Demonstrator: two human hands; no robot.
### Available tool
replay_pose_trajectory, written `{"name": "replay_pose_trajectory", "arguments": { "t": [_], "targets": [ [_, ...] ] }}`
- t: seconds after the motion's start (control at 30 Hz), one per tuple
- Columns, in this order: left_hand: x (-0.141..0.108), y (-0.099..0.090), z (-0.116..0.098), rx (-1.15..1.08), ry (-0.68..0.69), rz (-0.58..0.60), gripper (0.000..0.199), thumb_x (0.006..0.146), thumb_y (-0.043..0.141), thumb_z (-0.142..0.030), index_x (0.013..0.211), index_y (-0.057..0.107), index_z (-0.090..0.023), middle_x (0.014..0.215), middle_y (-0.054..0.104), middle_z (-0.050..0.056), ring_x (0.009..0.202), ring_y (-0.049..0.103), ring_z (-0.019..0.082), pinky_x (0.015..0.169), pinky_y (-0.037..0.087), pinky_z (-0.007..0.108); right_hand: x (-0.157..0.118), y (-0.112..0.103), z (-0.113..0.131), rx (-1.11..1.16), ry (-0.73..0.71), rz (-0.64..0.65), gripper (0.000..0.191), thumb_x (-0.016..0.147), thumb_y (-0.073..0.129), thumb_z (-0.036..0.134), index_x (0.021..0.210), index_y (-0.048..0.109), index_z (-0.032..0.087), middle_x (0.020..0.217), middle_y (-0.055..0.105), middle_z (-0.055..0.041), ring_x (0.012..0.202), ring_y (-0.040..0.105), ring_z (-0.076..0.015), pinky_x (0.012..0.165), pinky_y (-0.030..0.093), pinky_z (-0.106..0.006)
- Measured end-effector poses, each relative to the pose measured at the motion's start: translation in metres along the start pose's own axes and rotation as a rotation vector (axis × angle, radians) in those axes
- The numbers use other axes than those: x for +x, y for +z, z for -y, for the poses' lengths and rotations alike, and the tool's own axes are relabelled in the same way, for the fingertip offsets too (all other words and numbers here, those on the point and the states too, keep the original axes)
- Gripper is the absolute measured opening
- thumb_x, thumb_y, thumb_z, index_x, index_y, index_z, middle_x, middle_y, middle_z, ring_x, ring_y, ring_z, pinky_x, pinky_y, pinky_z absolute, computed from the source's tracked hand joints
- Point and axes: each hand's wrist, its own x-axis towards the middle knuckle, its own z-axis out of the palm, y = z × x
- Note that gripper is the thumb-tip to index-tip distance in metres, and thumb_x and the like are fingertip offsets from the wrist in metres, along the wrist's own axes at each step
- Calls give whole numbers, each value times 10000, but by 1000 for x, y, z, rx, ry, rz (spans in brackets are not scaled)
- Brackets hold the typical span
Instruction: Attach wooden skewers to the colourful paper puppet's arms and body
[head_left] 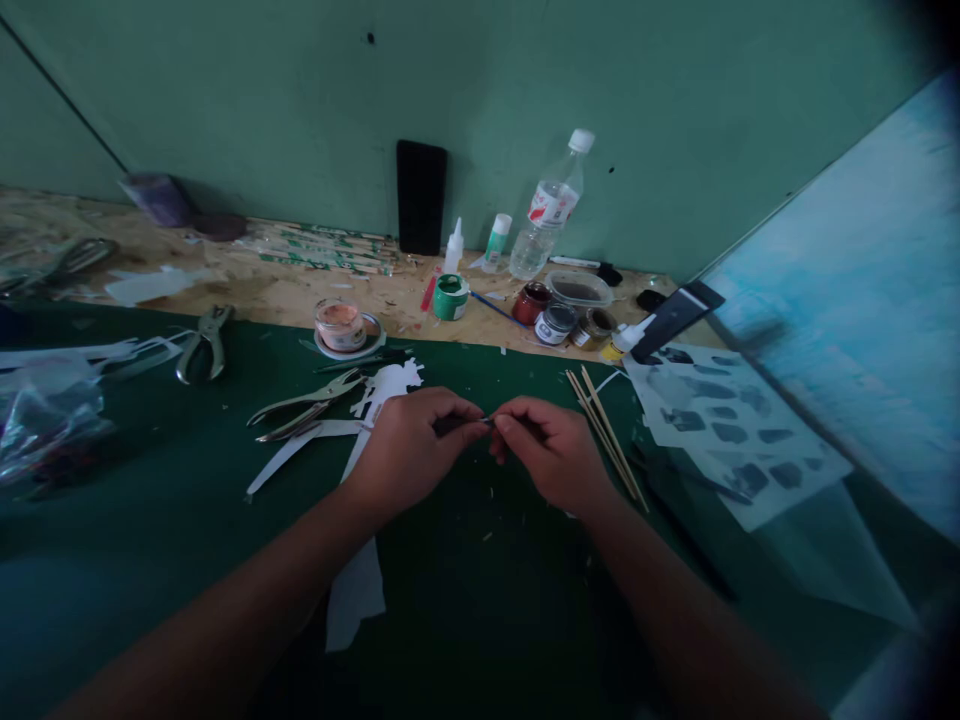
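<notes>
My left hand [420, 440] and my right hand [551, 450] meet over the middle of the green mat [480, 600], thumbs and forefingers pinched. Between the fingertips shows a tiny dark piece [488, 420], too small to name; both hands seem to grip it. White cut paper [356, 595] lies beneath and beside my left hand, its jagged end reaching past the knuckles. Left of that hand rests a metal hole punch [307, 405]. Several thin wooden sticks [611, 440] lie just right of my right hand.
Paint jars stand at the back, among them a green one [451, 298] and a peach one [340, 326]. A plastic bottle [551, 205] and a phone [421, 198] lean near the wall. Pliers-like punch [206, 345] and plastic bag [49, 420] lie left; a stained sheet [720, 420] lies right.
</notes>
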Motion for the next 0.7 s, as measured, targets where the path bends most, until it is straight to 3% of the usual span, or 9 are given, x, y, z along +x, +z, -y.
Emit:
{"name": "replay_pose_trajectory", "arguments": {
  "t": [0.3,0.5,0.7],
  "targets": [
    [-1,-4,-5,-86,21,22,50,790,671,-194,782,713,-220,771,694,-41,687,604,88,623,444,196,-1,2,-1,-53,-76,-49,143,891,550,282,847,626,169,666,660,2,558,617,-97,541,493,-220],
    [-4,-2,-6,-44,37,-63,75,790,649,-208,820,717,-200,790,706,-9,717,629,115,635,472,218,-2,1,-2,-380,-398,-146,56,856,579,211,862,633,195,791,660,-27,716,626,-133,639,507,-269],
    [-4,1,-3,-36,76,-95,87,792,635,-195,828,714,-195,786,700,3,711,634,123,620,482,227,-4,4,-3,-510,-482,-175,83,840,621,250,910,622,206,813,669,-38,712,632,-146,653,533,-294]
  ]
}}
